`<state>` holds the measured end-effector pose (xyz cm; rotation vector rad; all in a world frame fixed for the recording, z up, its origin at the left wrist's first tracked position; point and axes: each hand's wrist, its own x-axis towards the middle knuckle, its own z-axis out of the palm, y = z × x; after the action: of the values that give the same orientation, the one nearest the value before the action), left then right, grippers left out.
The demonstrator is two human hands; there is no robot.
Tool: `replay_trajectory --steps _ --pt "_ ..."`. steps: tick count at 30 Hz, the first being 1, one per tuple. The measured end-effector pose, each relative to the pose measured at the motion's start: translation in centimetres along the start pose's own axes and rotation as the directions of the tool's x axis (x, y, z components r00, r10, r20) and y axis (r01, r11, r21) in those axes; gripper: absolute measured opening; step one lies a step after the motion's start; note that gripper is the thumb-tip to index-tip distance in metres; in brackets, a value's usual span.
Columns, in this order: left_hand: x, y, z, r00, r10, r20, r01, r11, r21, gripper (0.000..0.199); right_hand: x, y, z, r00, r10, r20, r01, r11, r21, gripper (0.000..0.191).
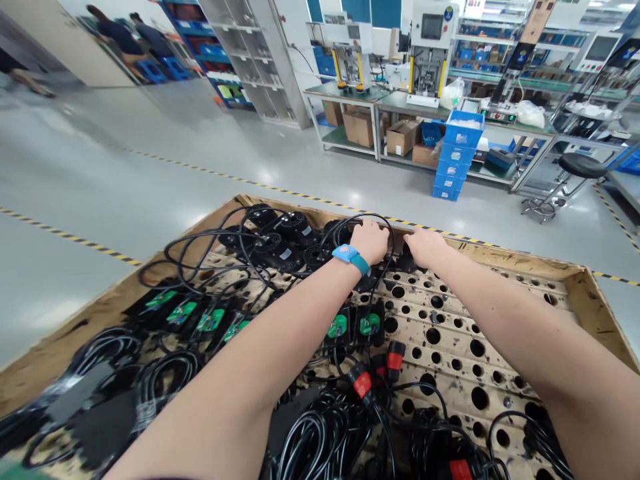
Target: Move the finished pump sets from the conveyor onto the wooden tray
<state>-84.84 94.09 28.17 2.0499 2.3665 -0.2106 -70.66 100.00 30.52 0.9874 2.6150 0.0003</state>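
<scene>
Reaching with both arms to the far end of the tray (575, 287), head view only. Left hand (370, 241), blue wristband (350, 257) on it, rests curled on a round black unit (334, 235) at the far rim; fingers bent over it, but I cannot tell if they actually clamp it. Right hand (425, 248) sits just beside, on another black unit (406, 260) against the rim; its fingers are hidden behind the knuckles, grip not readable. More black units (280, 250) cluster left of the hands, with cables (200, 260) looped over and between them. Green-tagged parts (200, 320) and red-collared plugs (363, 383) lie nearer the body; the perforated board (450, 333) is bare on the right. My read: take a unit by its body, not its lead, and lift straight up off the board. Cable loops cross the left unit, so free the lead first or neighbours will likely drag along. Keep the two units apart while lifting.
</scene>
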Motion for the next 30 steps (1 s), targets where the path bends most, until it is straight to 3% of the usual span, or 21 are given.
replay_trajectory --steps 5,8,12,14,16,18,20,22,24,26,28,29,30 --pt "0.4 -0.2 0.7 0.999 0.016 0.041 -0.017 1.000 0.025 0.059 0.7 -0.8 0.2 0.999 0.032 -0.014 -0.032 0.999 0.017 0.038" --pt "0.1 0.3 0.8 1.000 -0.021 0.010 0.020 0.999 0.034 0.053 1.3 -1.2 0.7 0.998 0.004 -0.056 -0.003 1.000 0.016 0.046" --pt "-0.8 0.9 1.1 0.999 -0.026 -0.036 0.027 0.999 0.028 0.054 0.0 -1.6 1.0 0.993 -0.004 -0.119 0.006 1.000 0.014 0.072" --pt "-1.5 1.1 1.2 0.997 0.007 -0.072 -0.006 1.000 0.015 0.057 -2.4 -1.0 0.9 0.974 0.025 -0.224 -0.017 0.999 0.040 0.086" --pt "-2.4 1.1 1.4 0.988 0.051 -0.144 -0.052 0.999 -0.002 0.060 -6.6 0.7 1.1 0.943 0.065 -0.326 -0.029 0.993 0.113 0.084" --pt "-3.8 1.4 1.4 0.968 0.099 -0.229 -0.107 0.994 -0.023 0.064 -12.8 3.3 2.1 0.922 0.146 -0.358 -0.058 0.967 0.247 0.070" --pt "-5.7 2.2 1.4 0.949 0.151 -0.276 -0.179 0.980 -0.081 0.065 -21.1 6.2 4.2 0.888 0.341 -0.309 -0.188 0.881 0.434 0.062" --pt "-8.2 3.6 1.1 0.933 0.220 -0.284 -0.277 0.944 -0.178 0.061 -30.6 8.0 7.8 0.769 0.610 -0.190 -0.410 0.700 0.585 0.067" --pt "-11.3 5.8 0.2 0.903 0.326 -0.279 -0.402 0.869 -0.287 0.053 -40.3 7.7 12.4 0.577 0.817 -0.006 -0.601 0.430 0.673 0.067" --pt "-14.7 8.8 -1.4 0.853 0.448 -0.269 -0.522 0.755 -0.397 0.047 -48.3 4.8 17.5 0.316 0.934 0.164 -0.736 0.133 0.663 0.065" --pt "-17.9 12.9 -3.5 0.795 0.560 -0.234 -0.591 0.624 -0.511 0.040 -53.6 0.2 22.2 0.128 0.939 0.319 -0.750 -0.119 0.651 0.065" --pt "-19.2 15.4 -4.6 0.764 0.610 -0.211 -0.605 0.562 -0.564 0.038 -55.1 -2.3 24.1 0.114 0.889 0.443 -0.715 -0.237 0.658 0.066" --pt "-20.2 18.2 -5.6 0.731 0.654 -0.196 -0.615 0.505 -0.606 0.036 -55.8 -4.7 25.7 0.143 0.806 0.574 -0.638 -0.369 0.676 0.069"
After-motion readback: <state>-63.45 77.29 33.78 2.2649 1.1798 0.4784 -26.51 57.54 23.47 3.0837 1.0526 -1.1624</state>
